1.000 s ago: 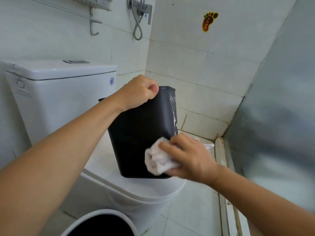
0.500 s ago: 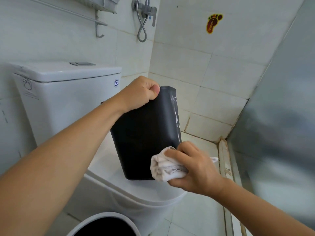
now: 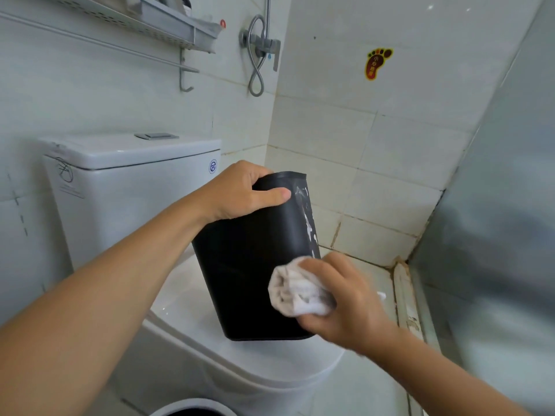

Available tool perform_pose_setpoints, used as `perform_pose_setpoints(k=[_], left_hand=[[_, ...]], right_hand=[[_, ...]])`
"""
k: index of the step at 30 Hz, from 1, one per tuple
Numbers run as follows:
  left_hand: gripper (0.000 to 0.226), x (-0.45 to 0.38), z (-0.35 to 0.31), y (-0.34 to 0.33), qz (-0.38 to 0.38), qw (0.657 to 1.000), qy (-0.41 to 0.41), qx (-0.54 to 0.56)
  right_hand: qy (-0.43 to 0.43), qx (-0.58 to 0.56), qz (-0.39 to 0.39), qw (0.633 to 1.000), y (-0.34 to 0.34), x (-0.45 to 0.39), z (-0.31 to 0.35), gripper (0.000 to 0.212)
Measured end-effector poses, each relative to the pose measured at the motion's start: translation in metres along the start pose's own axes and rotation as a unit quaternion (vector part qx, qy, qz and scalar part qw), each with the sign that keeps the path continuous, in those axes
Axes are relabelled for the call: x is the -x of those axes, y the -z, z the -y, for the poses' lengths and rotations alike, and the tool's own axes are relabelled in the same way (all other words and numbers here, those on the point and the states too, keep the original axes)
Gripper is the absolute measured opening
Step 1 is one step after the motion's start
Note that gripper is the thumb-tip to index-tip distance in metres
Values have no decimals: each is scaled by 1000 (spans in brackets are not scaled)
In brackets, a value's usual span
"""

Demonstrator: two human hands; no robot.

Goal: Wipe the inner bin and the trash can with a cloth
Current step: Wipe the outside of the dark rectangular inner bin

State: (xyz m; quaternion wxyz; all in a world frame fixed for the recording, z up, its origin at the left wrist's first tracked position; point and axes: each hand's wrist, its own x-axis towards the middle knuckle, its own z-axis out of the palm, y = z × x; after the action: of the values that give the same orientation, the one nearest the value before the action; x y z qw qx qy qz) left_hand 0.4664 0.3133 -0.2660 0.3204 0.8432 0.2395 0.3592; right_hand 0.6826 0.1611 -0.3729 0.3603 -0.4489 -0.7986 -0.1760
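1. My left hand grips the top rim of the black inner bin, thumb laid flat along the outer wall, the other fingers curled over the edge and out of sight.
2. The inner bin sits near the middle of my view, tilted, its base apparently resting on the closed toilet lid; I cannot tell how firmly.
3. My right hand holds the bunched white cloth, fingers wrapped round it, pressing it against the bin's lower wall at about 4 o'clock from the bin's centre.
4. A pale wet streak runs down the bin's edge at 3 o'clock, so that side looks only partly wiped.
5. The white trash can shows only its rim at 6 o'clock, on the floor; I judge it untouched by the cloth for now.
6. Risks, as I judge them:
   - Pushing hard with the cloth could slide the base off the smooth lid, since only a one-handed rim grip steadies it.
   - A wet rim could slip from my left hand.
   - The bunched cloth may smear rather than lift the streak.
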Motion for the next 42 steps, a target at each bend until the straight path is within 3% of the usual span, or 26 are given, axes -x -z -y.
perform_pose_setpoints(k=[5, 9, 12, 16, 19, 25, 30, 35, 38, 42], left_hand=[[16, -3, -4, -6, -24, 999, 6, -29], [17, -1, -6, -4, -51, 998, 20, -34], [24, 0, -3, -2, -79, 995, 34, -49], [51, 4, 2, 7, -102, 991, 63, -52], [49, 4, 3, 8, -97, 991, 58, -65], [38, 3, 4, 8, -91, 993, 49, -52], [17, 6, 8, 11, -72, 997, 34, -10], [28, 5, 7, 12, -29, 999, 23, 29], [16, 8, 6, 22, -3, 1000, -2, 30], [13, 12, -5, 36, 60, 998, -10, 18]], right_hand=[[41, 43, 40, 997, 9, 8, 3, 57], [-1, 53, -14, 999, 24, -48, 1, 56], [-2, 43, -7, 999, 22, -65, -1, 54], [41, 25, 68, 997, 3, -11, 0, 55], [87, 46, 118, 988, -7, 26, 5, 49], [33, 20, 5, 999, -1, -16, -5, 53], [-43, -45, -80, 995, -5, -57, -5, 52], [-25, -51, -32, 998, -3, -22, 5, 52], [-18, -40, -1, 999, 5, -4, 12, 51], [-168, -95, -113, 975, 24, -28, 17, 37]])
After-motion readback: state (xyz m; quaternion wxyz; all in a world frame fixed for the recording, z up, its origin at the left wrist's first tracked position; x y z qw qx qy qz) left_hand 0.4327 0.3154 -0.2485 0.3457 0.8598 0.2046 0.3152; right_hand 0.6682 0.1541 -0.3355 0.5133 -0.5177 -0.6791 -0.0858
